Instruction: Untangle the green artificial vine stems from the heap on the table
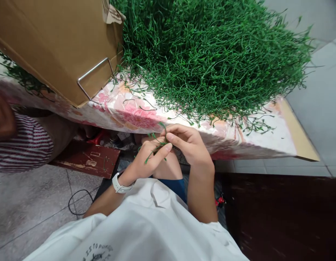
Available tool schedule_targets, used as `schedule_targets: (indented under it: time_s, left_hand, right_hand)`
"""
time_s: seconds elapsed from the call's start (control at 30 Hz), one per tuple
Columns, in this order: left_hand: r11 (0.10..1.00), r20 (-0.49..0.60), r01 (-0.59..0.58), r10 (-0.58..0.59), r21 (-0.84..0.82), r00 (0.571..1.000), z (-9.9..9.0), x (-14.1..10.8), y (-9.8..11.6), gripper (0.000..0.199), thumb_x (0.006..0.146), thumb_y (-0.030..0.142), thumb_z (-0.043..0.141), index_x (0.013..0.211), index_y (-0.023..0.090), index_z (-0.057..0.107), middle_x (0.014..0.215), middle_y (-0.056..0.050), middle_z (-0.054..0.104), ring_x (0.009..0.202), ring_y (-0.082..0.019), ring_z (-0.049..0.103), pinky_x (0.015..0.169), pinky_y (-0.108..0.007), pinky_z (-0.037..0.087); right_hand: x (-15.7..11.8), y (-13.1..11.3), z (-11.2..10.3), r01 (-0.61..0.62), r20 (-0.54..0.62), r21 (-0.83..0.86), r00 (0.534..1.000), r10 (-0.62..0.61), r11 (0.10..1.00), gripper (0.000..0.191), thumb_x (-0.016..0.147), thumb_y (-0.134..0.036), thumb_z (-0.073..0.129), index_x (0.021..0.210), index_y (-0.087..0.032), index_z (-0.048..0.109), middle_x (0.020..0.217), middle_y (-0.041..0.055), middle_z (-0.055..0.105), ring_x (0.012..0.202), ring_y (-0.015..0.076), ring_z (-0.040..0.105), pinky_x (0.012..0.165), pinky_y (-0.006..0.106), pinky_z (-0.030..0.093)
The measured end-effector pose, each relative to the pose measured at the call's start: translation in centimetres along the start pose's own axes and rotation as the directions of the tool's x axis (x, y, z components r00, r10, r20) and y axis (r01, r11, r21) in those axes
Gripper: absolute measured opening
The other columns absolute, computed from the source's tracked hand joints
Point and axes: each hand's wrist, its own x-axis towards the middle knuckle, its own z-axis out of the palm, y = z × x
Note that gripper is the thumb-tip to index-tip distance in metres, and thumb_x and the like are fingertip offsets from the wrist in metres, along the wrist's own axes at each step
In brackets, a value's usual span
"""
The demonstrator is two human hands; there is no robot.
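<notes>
Close together over my lap, both hands work on a few thin green plastic-looking sprigs (pixel 155 147). My left hand (pixel 148 156), with a white watch on its wrist, is closed around them, thumb pressed on top, and their ends poke out past the fingers. Thumb and forefinger of my right hand (pixel 188 143) are pinched at the upper end of the same sprigs, touching the left fingertips. A big heap of similar green sprigs (pixel 217 58) covers much of the table beyond my hands, with loose ones scattered along its near edge.
A flowered cloth covers the table (pixel 141 115). On it stands a cardboard box (pixel 56 43) with a bent metal wire frame (pixel 93 72) at its side. Another person's striped sleeve (pixel 24 145) is at left. A dark red board (pixel 86 157) lies below, and a brown surface (pixel 282 214) at right.
</notes>
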Motion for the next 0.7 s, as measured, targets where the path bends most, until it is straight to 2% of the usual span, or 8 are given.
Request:
schedule_targets:
  time_s: [0.1, 0.2, 0.33, 0.43, 0.5, 0.6, 0.67, 0.7]
  left_hand:
    - [0.999, -0.060, 0.032, -0.033, -0.017, 0.998, 0.3, -0.3, -0.2, 0.032, 0.102, 0.048, 0.059, 0.094, 0.017, 0.067, 0.085, -0.002, 0.064, 0.078, -0.014, 0.058, 0.074, -0.027, 0.047]
    - [0.993, -0.102, 0.103, -0.109, -0.063, 0.989, 0.4, -0.5, -0.3, 0.038, 0.097, 0.055, 0.063, 0.094, 0.018, 0.064, 0.081, -0.001, 0.063, 0.072, -0.013, 0.057, 0.068, -0.025, 0.047]
    - [0.967, -0.111, 0.220, -0.235, -0.128, 0.966, 0.6, -0.9, -0.5, 0.040, 0.091, 0.054, 0.071, 0.101, 0.017, 0.063, 0.092, -0.002, 0.066, 0.066, -0.009, 0.058, 0.064, -0.021, 0.050]
    - [0.970, -0.057, 0.215, -0.223, -0.115, 0.973, 1.0, -1.2, -0.6, 0.040, 0.091, 0.047, 0.074, 0.115, 0.018, 0.062, 0.101, -0.004, 0.069, 0.068, -0.008, 0.062, 0.069, -0.021, 0.054]
    - [0.987, -0.065, 0.154, -0.157, -0.053, 0.985, 1.4, -1.2, -0.5, 0.038, 0.090, 0.043, 0.076, 0.116, 0.018, 0.063, 0.108, -0.007, 0.070, 0.079, -0.011, 0.067, 0.078, -0.023, 0.056]
    - [0.996, -0.116, 0.084, -0.079, 0.037, 0.990, 1.8, -1.1, 0.0, 0.035, 0.089, 0.039, 0.077, 0.116, 0.019, 0.067, 0.119, -0.010, 0.070, 0.092, -0.016, 0.071, 0.082, -0.026, 0.058]
    - [0.994, -0.133, 0.073, -0.062, 0.079, 0.989, 1.5, -1.1, 0.3, 0.026, 0.089, 0.037, 0.076, 0.107, 0.018, 0.071, 0.117, -0.010, 0.072, 0.088, -0.017, 0.072, 0.080, -0.027, 0.058]
    - [0.992, -0.148, 0.072, -0.056, 0.104, 0.987, 1.1, -1.1, 0.5, 0.021, 0.089, 0.036, 0.076, 0.097, 0.017, 0.074, 0.115, -0.010, 0.072, 0.086, -0.016, 0.072, 0.080, -0.027, 0.058]
  right_hand:
    - [0.2, 0.8, 1.1, 0.027, -0.155, 0.310, 0.988, 0.022, 0.950, 0.033, 0.078, -0.043, 0.088, 0.075, -0.021, 0.063, 0.079, -0.0019, 0.062, 0.071, 0.0106, 0.058, 0.065, 0.024, 0.050]
    - [0.5, 0.4, 1.2, 0.088, -0.265, 0.443, 0.964, 0.036, 0.892, 0.046, 0.074, -0.053, 0.088, 0.075, -0.024, 0.053, 0.063, -0.0066, 0.046, 0.057, 0.0100, 0.046, 0.057, 0.024, 0.048]
    - [0.4, -1.2, -0.8, 0.254, -0.432, 0.377, 0.899, -0.074, 0.891, 0.047, 0.075, -0.057, 0.086, 0.082, -0.028, 0.050, 0.050, -0.0125, 0.011, 0.044, 0.0100, 0.008, 0.038, 0.023, 0.024]
    - [0.5, -1.9, -1.4, 0.361, -0.555, 0.180, 0.805, -0.209, 0.915, 0.042, 0.084, -0.065, 0.074, 0.085, -0.029, 0.050, 0.050, -0.0118, 0.007, 0.043, 0.0098, 0.002, 0.036, 0.024, 0.012]
    - [0.8, -1.9, -0.6, 0.485, -0.645, -0.029, 0.659, -0.387, 0.874, 0.040, 0.091, -0.064, 0.066, 0.082, -0.029, 0.048, 0.049, -0.0108, 0.009, 0.040, 0.0088, 0.004, 0.037, 0.023, 0.011]
    - [1.8, -1.7, 0.7, 0.617, -0.652, -0.431, 0.291, -0.700, 0.658, 0.043, 0.092, -0.063, 0.066, 0.077, -0.027, 0.047, 0.048, -0.0094, 0.015, 0.036, 0.0073, 0.013, 0.039, 0.024, 0.018]
    - [2.7, -2.3, 0.0, 0.589, -0.584, -0.633, 0.063, -0.809, 0.503, 0.040, 0.092, -0.054, 0.067, 0.073, -0.027, 0.045, 0.050, -0.0084, 0.023, 0.037, 0.0068, 0.021, 0.042, 0.025, 0.024]
    - [3.1, -2.9, -1.0, 0.578, -0.566, -0.678, -0.016, -0.824, 0.455, 0.036, 0.095, -0.047, 0.064, 0.073, -0.027, 0.045, 0.051, -0.0082, 0.024, 0.038, 0.0068, 0.021, 0.042, 0.025, 0.024]
